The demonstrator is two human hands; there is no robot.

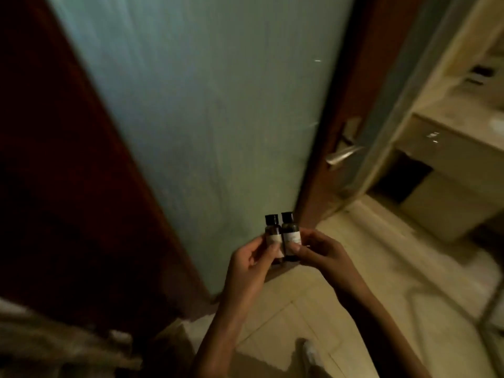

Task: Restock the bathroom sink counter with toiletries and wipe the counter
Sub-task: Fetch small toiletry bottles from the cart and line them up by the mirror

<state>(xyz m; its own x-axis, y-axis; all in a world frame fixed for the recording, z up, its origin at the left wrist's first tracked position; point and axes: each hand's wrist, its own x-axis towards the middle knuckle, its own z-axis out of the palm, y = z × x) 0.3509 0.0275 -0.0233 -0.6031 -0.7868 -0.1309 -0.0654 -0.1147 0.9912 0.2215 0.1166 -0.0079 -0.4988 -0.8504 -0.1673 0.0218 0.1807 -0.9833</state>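
Two small dark toiletry bottles with black caps and pale labels stand upright side by side in front of me. My left hand (251, 261) pinches the left bottle (272, 232) between thumb and fingers. My right hand (321, 252) pinches the right bottle (290, 230) the same way. The bottles touch each other. The bathroom sink counter (463, 124) lies far off at the upper right, beige, with part of a white basin at the frame's edge.
A frosted glass door (191, 118) in a dark wooden frame stands open right ahead, its metal lever handle (342, 155) at the right edge. Beige floor tiles (381, 268) lead into the bathroom. A dark opening sits under the counter. My shoe (311, 353) shows below.
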